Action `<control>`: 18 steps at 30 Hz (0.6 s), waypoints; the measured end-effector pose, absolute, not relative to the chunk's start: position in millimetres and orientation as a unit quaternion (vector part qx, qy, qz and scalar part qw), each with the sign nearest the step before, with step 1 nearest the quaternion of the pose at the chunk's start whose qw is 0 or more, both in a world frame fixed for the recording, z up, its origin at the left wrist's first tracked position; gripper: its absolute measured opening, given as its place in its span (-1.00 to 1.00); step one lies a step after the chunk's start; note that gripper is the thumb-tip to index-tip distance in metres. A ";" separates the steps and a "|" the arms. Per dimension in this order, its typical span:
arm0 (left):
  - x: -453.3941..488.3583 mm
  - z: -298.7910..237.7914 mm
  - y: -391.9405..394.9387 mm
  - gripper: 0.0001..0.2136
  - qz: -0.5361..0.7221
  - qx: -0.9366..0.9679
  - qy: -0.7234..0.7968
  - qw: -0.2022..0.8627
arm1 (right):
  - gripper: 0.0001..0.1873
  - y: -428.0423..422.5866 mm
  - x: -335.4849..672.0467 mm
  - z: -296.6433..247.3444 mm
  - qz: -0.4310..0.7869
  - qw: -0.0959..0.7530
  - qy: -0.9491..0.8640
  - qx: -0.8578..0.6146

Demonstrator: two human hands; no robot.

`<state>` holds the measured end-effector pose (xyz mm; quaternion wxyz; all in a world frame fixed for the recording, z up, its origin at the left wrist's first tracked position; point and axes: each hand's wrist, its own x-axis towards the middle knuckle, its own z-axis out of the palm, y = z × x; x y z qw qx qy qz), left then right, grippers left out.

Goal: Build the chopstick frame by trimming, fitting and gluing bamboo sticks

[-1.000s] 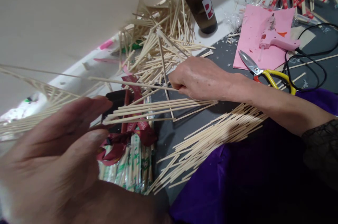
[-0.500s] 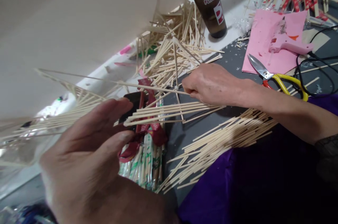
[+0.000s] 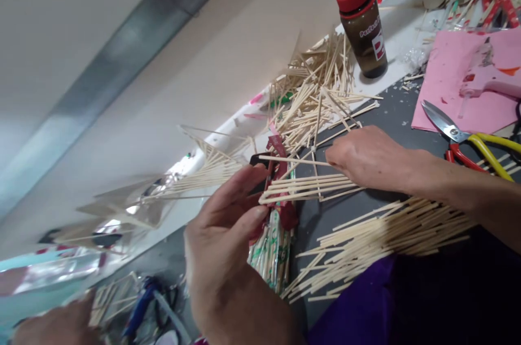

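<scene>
My left hand (image 3: 232, 247) is at the centre, thumb and fingers curled around the near-left corner of a glued frame of thin wooden sticks (image 3: 301, 187). The exact contact is partly hidden by the fingers. My right hand (image 3: 366, 160) is closed in a pinch on one thin wooden stick (image 3: 291, 160), which points left above the frame. The frame's right end passes below that hand. Under the frame lies a bundle of wrapped chopsticks (image 3: 268, 253) with green print and dark red wrapping. Many loose wooden sticks (image 3: 374, 244) lie below my right forearm.
Behind stands a pile of sticks (image 3: 317, 84) beside a red-capped bottle (image 3: 362, 36). Scissors (image 3: 451, 131) and a pink glue gun (image 3: 488, 79) on pink paper (image 3: 431, 101) are at right. Another person's hand (image 3: 57, 326) is at lower left, near a blue tool (image 3: 140, 307).
The view has swung left, so hands, frame and table things appear further right. Another person's hand has come into view at lower left. Both my hands keep about the same hold.
</scene>
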<state>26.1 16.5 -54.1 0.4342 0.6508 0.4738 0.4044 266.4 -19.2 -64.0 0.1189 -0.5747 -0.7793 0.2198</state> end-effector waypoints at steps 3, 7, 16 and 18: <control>26.5 -57.7 18.2 -0.61 0.405 0.652 0.471 0.435 | -0.72 -17.2 264.1 -61.5 0.235 0.107 -0.785 -0.564; 27.1 -62.6 20.3 -0.65 0.427 0.645 0.469 0.426 | -0.66 -15.8 260.3 -60.5 0.227 0.091 -0.793 -0.557; 40.4 -61.1 15.4 -0.70 0.460 0.625 0.492 0.394 | -0.71 -13.9 256.3 -81.2 0.207 0.134 -0.797 -0.551; 40.3 -62.0 16.7 -0.69 0.454 0.624 0.491 0.405 | -0.73 -14.0 256.5 -82.4 0.210 0.134 -0.798 -0.549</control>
